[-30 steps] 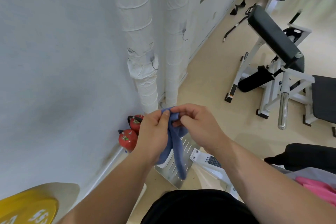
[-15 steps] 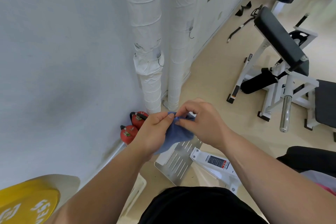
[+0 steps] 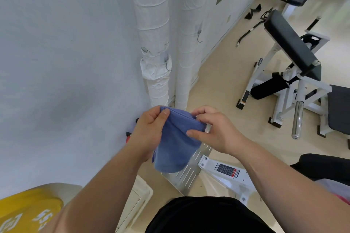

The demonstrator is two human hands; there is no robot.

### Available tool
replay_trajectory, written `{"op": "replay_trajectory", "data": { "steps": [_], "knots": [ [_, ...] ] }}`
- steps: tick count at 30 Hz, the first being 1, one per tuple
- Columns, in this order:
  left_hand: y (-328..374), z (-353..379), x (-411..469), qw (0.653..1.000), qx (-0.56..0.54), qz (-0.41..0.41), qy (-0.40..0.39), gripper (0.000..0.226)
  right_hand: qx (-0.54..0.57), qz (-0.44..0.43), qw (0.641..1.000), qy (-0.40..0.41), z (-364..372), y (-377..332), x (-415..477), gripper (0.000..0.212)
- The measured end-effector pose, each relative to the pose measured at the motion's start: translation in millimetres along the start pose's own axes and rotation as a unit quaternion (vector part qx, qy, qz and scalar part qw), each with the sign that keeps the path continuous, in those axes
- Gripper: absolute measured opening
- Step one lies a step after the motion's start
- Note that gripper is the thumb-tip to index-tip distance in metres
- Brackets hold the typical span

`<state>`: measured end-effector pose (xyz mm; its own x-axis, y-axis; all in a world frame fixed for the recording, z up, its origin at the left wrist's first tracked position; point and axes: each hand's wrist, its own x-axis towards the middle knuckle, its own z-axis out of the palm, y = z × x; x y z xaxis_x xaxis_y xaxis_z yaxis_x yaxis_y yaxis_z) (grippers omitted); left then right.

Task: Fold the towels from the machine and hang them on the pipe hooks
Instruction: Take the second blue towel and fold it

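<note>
Though the white characters on the yellow weight plate (image 3: 28,213) below the left grip (image 3: 149,130) are too skewed to read (the sticker (image 3: 227,171) under the right grip (image 3: 216,132) is too small as well), both grips pinch the top edge of a blue towel (image 3: 176,147), folded in soft layers and hanging between them, well below the pipe hook (image 3: 199,36).

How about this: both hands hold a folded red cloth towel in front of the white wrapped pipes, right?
No. The head view shows the folded cloth towel is blue, not red; left hand and right hand do hold it before the white wrapped pipes.
</note>
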<state>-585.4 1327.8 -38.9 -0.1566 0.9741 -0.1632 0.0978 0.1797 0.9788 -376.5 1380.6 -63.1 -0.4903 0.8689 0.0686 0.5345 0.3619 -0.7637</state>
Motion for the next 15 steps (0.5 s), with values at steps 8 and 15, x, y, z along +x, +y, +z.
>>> {"op": "replay_trajectory", "data": {
  "steps": [8,15],
  "knots": [
    [-1.2,-12.3,20.9,0.997,0.077,0.023,0.019,0.028,-0.072,-0.006,0.997,-0.024,-31.5,6.7,2.8,0.028],
    [14.0,-12.8,27.0,0.998,0.039,0.048,-0.02,0.023,0.229,0.066,0.969,0.062,-47.9,-28.6,10.3,0.02]
  ]
}}
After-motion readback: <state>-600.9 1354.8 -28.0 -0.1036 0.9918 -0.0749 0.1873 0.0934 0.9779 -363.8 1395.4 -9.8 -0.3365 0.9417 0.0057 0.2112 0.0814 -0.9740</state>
